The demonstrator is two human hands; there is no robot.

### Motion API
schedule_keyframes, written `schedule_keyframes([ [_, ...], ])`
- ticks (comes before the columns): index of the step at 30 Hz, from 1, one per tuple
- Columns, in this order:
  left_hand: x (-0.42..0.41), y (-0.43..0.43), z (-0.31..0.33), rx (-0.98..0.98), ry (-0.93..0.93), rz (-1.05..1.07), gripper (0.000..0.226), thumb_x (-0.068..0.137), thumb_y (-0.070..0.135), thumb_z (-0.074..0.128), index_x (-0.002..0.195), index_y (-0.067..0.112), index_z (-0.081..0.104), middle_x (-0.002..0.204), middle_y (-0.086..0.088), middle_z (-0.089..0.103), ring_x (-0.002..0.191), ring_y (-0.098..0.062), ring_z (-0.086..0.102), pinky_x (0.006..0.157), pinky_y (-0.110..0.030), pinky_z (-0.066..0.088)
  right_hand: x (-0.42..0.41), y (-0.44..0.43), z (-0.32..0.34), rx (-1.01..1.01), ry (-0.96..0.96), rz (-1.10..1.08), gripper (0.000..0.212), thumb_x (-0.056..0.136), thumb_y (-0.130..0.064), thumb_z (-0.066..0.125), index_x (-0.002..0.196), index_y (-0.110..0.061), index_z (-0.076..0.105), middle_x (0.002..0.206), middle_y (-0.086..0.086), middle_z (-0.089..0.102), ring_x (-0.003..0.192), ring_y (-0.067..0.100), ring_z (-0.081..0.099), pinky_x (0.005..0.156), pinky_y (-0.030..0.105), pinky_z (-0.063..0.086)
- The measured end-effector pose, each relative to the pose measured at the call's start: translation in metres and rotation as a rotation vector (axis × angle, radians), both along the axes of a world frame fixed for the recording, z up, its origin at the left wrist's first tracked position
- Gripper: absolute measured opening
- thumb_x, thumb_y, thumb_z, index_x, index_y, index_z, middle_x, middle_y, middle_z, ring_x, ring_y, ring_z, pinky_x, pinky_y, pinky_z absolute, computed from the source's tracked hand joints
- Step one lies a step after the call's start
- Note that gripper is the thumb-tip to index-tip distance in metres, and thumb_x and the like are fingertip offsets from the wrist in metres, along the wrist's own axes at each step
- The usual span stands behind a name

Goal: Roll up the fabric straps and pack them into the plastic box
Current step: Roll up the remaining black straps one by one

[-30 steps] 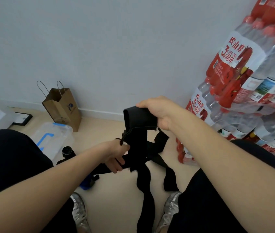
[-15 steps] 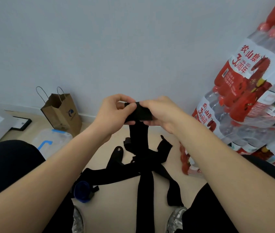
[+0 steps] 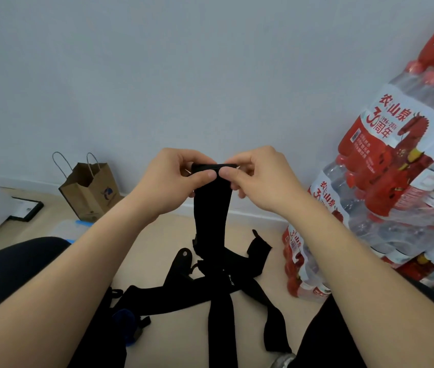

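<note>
A black fabric strap [image 3: 212,208] hangs from both hands at chest height. Its top end is folded over into a small first turn. My left hand [image 3: 168,179] pinches that end from the left, and my right hand [image 3: 258,176] pinches it from the right, thumbs in front. The strap runs down to a tangle of more black straps [image 3: 210,285] lying crossed on the beige floor between my knees. The clear plastic box [image 3: 70,229] with blue clips stands on the floor to the left, mostly hidden behind my left arm and knee.
A brown paper bag [image 3: 91,192] stands against the wall at the left, with a dark flat frame [image 3: 26,208] beside it. Shrink-wrapped packs of water bottles [image 3: 386,187] are stacked high on the right. A small blue and black object [image 3: 125,322] lies by my left leg.
My left hand let go of the lower straps and rose to the strap's top end beside my right hand. Both hands now pinch the folded end, held a little higher.
</note>
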State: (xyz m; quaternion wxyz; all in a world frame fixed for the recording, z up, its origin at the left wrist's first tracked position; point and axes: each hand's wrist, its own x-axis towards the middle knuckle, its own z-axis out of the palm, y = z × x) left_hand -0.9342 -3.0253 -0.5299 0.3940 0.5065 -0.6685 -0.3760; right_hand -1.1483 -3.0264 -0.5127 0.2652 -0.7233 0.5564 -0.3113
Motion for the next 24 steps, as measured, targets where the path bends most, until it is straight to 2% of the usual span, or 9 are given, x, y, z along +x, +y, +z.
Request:
schedule_keyframes([
  [1, 0.000, -0.001, 0.000, -0.015, -0.045, 0.006, 0.014, 0.100, 0.024, 0.077, 0.101, 0.035, 0.083, 0.087, 0.000, 0.080, 0.079, -0.017, 0.071, 0.074, -0.038, 0.060, 0.000, -0.001, -0.001, -0.075, 0.094, 0.000, 0.015, 0.101, -0.033, 0.074, 0.093, -0.026, 0.084, 0.058, -0.015, 0.065, 0.055, 0.001, 0.060, 0.057, 0.010, 0.041],
  [3, 0.001, -0.001, 0.001, -0.016, -0.066, 0.005, 0.011, 0.101, 0.027, 0.075, 0.101, 0.034, 0.083, 0.090, 0.000, 0.081, 0.088, -0.023, 0.073, 0.083, -0.045, 0.057, 0.000, -0.001, -0.002, -0.163, 0.139, -0.001, 0.022, 0.102, -0.037, 0.071, 0.089, -0.025, 0.084, 0.060, -0.015, 0.062, 0.060, 0.005, 0.057, 0.056, 0.015, 0.038],
  [6, 0.003, 0.000, 0.007, -0.035, -0.052, -0.007, 0.012, 0.104, 0.024, 0.072, 0.099, 0.030, 0.081, 0.086, 0.006, 0.081, 0.084, -0.013, 0.075, 0.078, -0.032, 0.057, 0.003, 0.003, -0.001, -0.177, -0.019, 0.016, 0.015, 0.103, -0.028, 0.070, 0.100, -0.027, 0.085, 0.075, -0.010, 0.074, 0.064, 0.011, 0.069, 0.064, 0.027, 0.056],
  [8, 0.002, 0.003, 0.009, -0.030, 0.025, -0.023, 0.012, 0.106, 0.018, 0.069, 0.104, 0.023, 0.079, 0.090, 0.001, 0.082, 0.089, -0.019, 0.078, 0.084, -0.037, 0.062, 0.008, 0.006, -0.001, -0.163, -0.131, 0.005, 0.015, 0.102, -0.022, 0.072, 0.106, -0.028, 0.085, 0.078, -0.007, 0.079, 0.062, 0.014, 0.075, 0.066, 0.038, 0.065],
  [11, 0.000, 0.008, 0.009, 0.018, 0.215, -0.058, 0.017, 0.107, 0.014, 0.067, 0.113, 0.020, 0.081, 0.098, -0.009, 0.083, 0.094, -0.029, 0.081, 0.088, -0.044, 0.067, 0.011, 0.008, 0.002, -0.200, -0.214, -0.044, 0.017, 0.099, -0.019, 0.077, 0.109, -0.028, 0.086, 0.085, -0.010, 0.082, 0.074, 0.013, 0.079, 0.078, 0.043, 0.067],
  [13, -0.001, 0.009, 0.009, 0.055, 0.305, -0.074, 0.018, 0.106, 0.016, 0.068, 0.116, 0.023, 0.082, 0.102, -0.011, 0.083, 0.098, -0.031, 0.081, 0.088, -0.044, 0.067, 0.010, 0.009, 0.006, -0.223, -0.244, -0.067, 0.017, 0.096, -0.019, 0.080, 0.108, -0.029, 0.087, 0.091, -0.011, 0.083, 0.085, 0.011, 0.079, 0.087, 0.043, 0.065],
  [16, 0.000, 0.009, 0.010, 0.154, 0.423, -0.117, 0.017, 0.104, 0.026, 0.071, 0.115, 0.022, 0.083, 0.109, -0.015, 0.082, 0.102, -0.031, 0.081, 0.087, -0.040, 0.067, 0.011, 0.014, 0.009, -0.220, -0.245, -0.061, 0.018, 0.093, -0.016, 0.083, 0.104, -0.030, 0.087, 0.085, -0.011, 0.082, 0.083, 0.011, 0.079, 0.088, 0.040, 0.064],
  [21, 0.003, 0.009, 0.009, 0.198, 0.503, -0.096, 0.034, 0.085, 0.025, 0.083, 0.117, 0.015, 0.082, 0.110, -0.016, 0.082, 0.104, -0.030, 0.080, 0.082, -0.030, 0.063, 0.006, 0.016, 0.011, -0.126, -0.294, 0.004, 0.021, 0.091, -0.020, 0.086, 0.111, -0.026, 0.085, 0.085, -0.004, 0.082, 0.078, 0.014, 0.081, 0.084, 0.035, 0.066],
  [24, 0.004, 0.010, 0.009, 0.170, 0.445, -0.061, 0.025, 0.088, 0.015, 0.085, 0.112, 0.014, 0.082, 0.104, -0.015, 0.083, 0.100, -0.028, 0.081, 0.080, -0.027, 0.064, 0.001, 0.014, 0.016, 0.058, -0.307, 0.049, 0.014, 0.099, -0.019, 0.080, 0.111, -0.022, 0.074, 0.085, 0.006, 0.082, 0.071, 0.019, 0.081, 0.069, 0.033, 0.066],
])
